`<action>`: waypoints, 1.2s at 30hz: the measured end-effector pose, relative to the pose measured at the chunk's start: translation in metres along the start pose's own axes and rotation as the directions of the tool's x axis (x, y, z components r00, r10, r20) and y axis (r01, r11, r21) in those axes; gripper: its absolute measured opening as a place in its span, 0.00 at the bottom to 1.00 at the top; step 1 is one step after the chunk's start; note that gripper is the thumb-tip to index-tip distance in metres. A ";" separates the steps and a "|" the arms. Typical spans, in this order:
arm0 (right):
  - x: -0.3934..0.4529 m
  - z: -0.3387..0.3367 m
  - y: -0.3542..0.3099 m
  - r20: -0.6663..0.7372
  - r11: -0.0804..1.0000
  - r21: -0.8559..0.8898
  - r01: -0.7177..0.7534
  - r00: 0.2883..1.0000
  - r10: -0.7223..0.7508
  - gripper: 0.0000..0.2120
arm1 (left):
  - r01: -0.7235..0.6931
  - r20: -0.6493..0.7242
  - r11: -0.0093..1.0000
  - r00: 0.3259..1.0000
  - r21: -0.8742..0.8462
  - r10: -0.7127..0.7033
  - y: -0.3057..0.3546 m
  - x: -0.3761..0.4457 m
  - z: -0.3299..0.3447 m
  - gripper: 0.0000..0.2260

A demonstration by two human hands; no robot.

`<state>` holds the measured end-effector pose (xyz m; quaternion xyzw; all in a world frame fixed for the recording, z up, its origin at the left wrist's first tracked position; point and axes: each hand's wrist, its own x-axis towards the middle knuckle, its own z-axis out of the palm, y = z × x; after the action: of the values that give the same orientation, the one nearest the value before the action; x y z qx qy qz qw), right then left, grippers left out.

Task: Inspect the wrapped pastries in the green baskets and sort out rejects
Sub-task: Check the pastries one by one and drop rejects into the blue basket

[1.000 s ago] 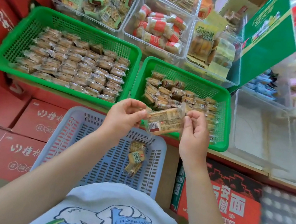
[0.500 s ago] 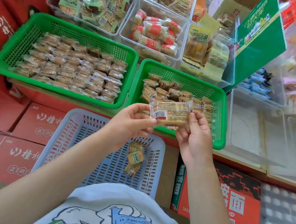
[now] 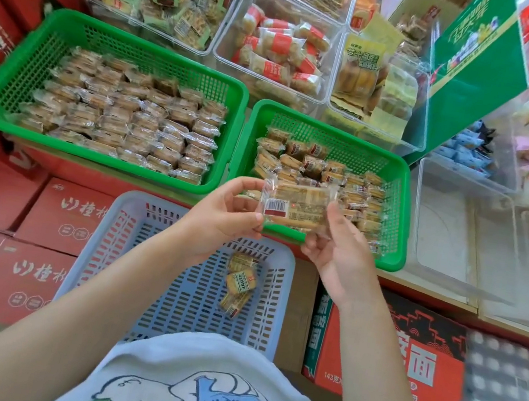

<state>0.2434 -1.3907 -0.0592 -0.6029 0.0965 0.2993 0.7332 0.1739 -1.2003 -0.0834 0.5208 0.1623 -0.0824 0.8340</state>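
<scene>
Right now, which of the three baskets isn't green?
The pale blue basket nearest the person, below the two green baskets; it holds only a few wrapped pastries.

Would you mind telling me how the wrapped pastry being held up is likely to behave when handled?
The wrapped pastry probably weighs little: the left hand and right hand hold it by fingertips alone. Its glossy clear film looks slippery and crinkly. The flat block inside seems stiff but likely crumbles if squeezed.
</scene>
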 end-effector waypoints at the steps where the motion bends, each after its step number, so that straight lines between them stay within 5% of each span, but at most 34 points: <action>1: 0.002 -0.002 0.003 0.033 0.998 -0.059 -0.021 0.999 0.023 0.14 | 0.017 -0.012 0.999 1.000 0.052 -0.016 -0.002 0.003 -0.003 0.19; 4: 0.014 -0.006 0.017 0.000 0.988 -0.152 -0.039 0.999 0.040 0.18 | 0.071 -0.089 0.958 0.995 0.277 -0.048 -0.013 0.017 -0.011 0.20; 6: 0.028 -0.010 0.025 -0.087 0.968 -0.248 -0.025 0.996 0.003 0.18 | 0.068 -0.158 0.840 0.987 0.539 0.021 -0.023 0.028 -0.020 0.20; 10: 0.066 -0.013 0.028 -0.222 0.779 -0.626 -0.006 0.960 -0.171 0.20 | 0.054 -0.116 0.308 0.975 0.950 0.188 -0.047 0.049 -0.049 0.25; 12: 0.089 -0.006 0.026 -0.166 0.678 -0.733 0.051 0.954 -0.250 0.18 | 0.047 -0.055 0.083 0.993 0.995 0.105 -0.060 0.056 -0.062 0.29; 14: 0.112 0.003 0.027 -0.076 0.570 -0.813 0.119 0.949 -0.306 0.14 | 0.021 -0.020 -0.033 0.999 0.999 0.035 -0.075 0.057 -0.071 0.32; 27: 0.172 0.031 0.071 0.208 0.097 -0.962 0.257 0.912 -0.354 0.12 | -0.062 0.051 0.084 0.991 0.995 0.124 -0.098 0.057 -0.089 0.33; 33: 0.187 0.034 0.082 0.257 -0.110 -0.964 0.243 0.957 -0.132 0.16 | -0.064 0.050 0.102 0.989 0.993 0.141 -0.101 0.056 -0.091 0.34; 36: 0.185 0.032 0.081 0.236 -0.134 -0.968 0.214 0.955 -0.181 0.14 | -0.065 0.049 0.108 0.988 0.992 0.146 -0.102 0.057 -0.091 0.34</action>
<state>0.3400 -1.2933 -0.2115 -0.9489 -0.2559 0.1649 0.0834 0.1794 -1.1621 -0.2267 0.9552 0.0544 -0.0938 0.2755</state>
